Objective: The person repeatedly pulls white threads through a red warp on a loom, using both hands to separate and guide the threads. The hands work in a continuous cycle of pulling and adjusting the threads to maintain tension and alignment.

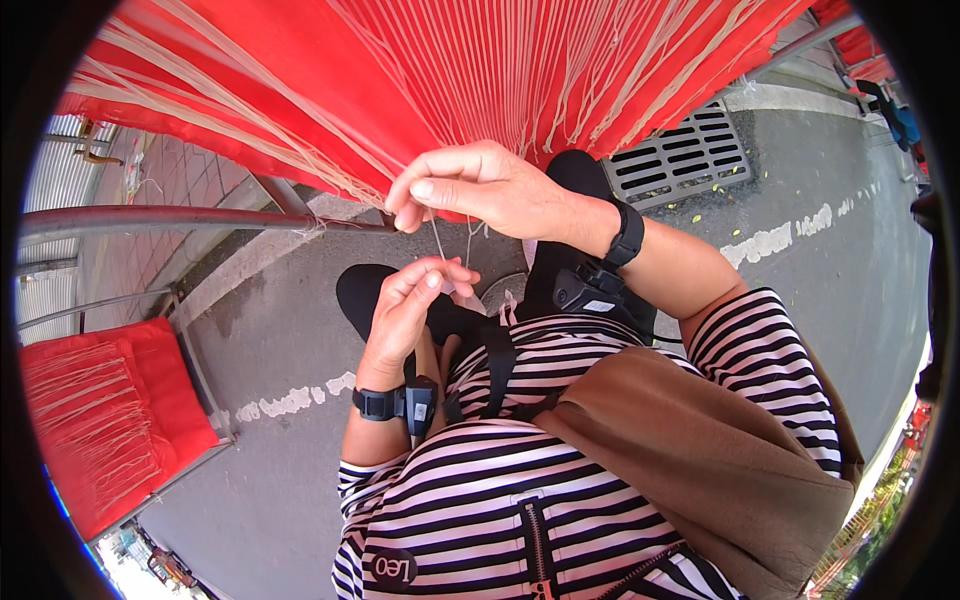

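A red cloth (pixel 340 90) fills the far side, with many thin beige cords (pixel 490 70) running down it toward me. At its near edge my right hand (pixel 475 185) is closed, thumb against the fingers, on a cord. A pale cord (pixel 438 238) stretches from there down to my left hand (pixel 410 305). That hand sits lower and slightly left, its thumb and fingertips pinched on the cord's end. Beside it another thin knotted strand (pixel 469 235) hangs loose. The fingers hide exactly how the cord is held.
A metal rail (pixel 200 217) runs in from the left below the cloth. Another red cloth with cords (pixel 110 420) hangs on a frame at the lower left. A drain grate (pixel 685 155) lies in the grey pavement to the right. My knees (pixel 370 295) are beneath my hands.
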A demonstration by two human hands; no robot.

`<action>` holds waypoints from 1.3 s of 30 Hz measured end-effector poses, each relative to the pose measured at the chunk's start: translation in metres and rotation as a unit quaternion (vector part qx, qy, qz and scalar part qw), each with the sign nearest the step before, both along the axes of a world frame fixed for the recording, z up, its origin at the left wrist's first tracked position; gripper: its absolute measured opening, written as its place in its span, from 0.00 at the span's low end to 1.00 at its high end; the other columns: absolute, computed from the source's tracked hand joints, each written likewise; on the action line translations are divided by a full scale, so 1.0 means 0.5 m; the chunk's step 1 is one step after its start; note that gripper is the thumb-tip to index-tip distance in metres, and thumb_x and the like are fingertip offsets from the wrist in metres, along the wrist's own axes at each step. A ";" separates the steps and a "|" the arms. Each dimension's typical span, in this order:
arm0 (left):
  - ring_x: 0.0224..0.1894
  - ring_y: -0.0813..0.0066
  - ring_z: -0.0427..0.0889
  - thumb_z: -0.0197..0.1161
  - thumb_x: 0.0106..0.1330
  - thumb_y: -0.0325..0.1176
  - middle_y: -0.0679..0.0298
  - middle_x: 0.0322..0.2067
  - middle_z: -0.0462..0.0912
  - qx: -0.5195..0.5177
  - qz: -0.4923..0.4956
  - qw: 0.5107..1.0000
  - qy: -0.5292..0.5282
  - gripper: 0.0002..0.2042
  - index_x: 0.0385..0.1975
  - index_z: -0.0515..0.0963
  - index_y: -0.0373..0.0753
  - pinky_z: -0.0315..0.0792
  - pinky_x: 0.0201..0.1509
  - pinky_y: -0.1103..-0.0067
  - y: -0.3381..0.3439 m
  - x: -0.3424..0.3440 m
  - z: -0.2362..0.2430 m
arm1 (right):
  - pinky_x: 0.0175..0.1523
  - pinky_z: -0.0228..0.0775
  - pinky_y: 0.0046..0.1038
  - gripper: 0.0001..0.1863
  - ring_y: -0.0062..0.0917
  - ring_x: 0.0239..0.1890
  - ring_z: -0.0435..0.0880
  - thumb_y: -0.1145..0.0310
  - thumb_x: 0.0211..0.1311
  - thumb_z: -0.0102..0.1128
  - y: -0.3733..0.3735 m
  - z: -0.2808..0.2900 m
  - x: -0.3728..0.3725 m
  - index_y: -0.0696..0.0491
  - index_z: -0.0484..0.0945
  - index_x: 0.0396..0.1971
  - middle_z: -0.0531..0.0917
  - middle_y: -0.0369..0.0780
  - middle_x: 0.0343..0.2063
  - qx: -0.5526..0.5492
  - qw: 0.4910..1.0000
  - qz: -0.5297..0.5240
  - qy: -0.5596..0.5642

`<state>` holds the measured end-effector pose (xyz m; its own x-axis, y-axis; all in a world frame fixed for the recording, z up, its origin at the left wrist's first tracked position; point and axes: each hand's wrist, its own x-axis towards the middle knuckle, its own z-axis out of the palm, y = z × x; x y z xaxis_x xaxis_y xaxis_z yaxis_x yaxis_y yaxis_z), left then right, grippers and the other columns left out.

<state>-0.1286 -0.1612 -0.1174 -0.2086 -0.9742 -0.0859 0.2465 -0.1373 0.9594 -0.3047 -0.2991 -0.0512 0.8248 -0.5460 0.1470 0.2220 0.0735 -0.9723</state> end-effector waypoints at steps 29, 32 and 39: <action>0.36 0.71 0.80 0.58 0.76 0.36 0.61 0.29 0.80 -0.008 0.052 0.995 0.083 0.14 0.32 0.80 0.32 0.76 0.56 0.67 0.101 0.066 0.047 | 0.47 0.75 0.22 0.13 0.17 0.41 0.83 0.60 0.75 0.57 0.033 -0.205 -0.028 0.54 0.81 0.46 0.86 0.36 0.39 0.170 0.972 -0.124 0.100; 0.34 0.73 0.80 0.58 0.76 0.36 0.61 0.29 0.80 0.005 0.053 0.995 0.086 0.13 0.32 0.80 0.33 0.76 0.57 0.68 0.105 0.059 0.032 | 0.56 0.72 0.26 0.16 0.20 0.50 0.82 0.60 0.76 0.55 0.058 -0.211 -0.002 0.53 0.80 0.53 0.84 0.38 0.47 0.194 0.975 -0.080 0.072; 0.33 0.71 0.79 0.57 0.77 0.35 0.62 0.28 0.78 0.006 0.157 0.973 0.171 0.12 0.33 0.79 0.34 0.77 0.56 0.65 0.096 0.075 0.002 | 0.53 0.75 0.28 0.16 0.23 0.40 0.84 0.60 0.79 0.51 0.058 -0.186 0.007 0.58 0.80 0.50 0.84 0.37 0.33 0.292 0.956 0.029 -0.029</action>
<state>-0.0909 -0.1133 -0.1166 0.0803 -0.9939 -0.0760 0.5819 -0.0151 0.8131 -0.3012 -0.2701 -0.1441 0.8555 -0.5030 -0.1230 0.2532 0.6136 -0.7479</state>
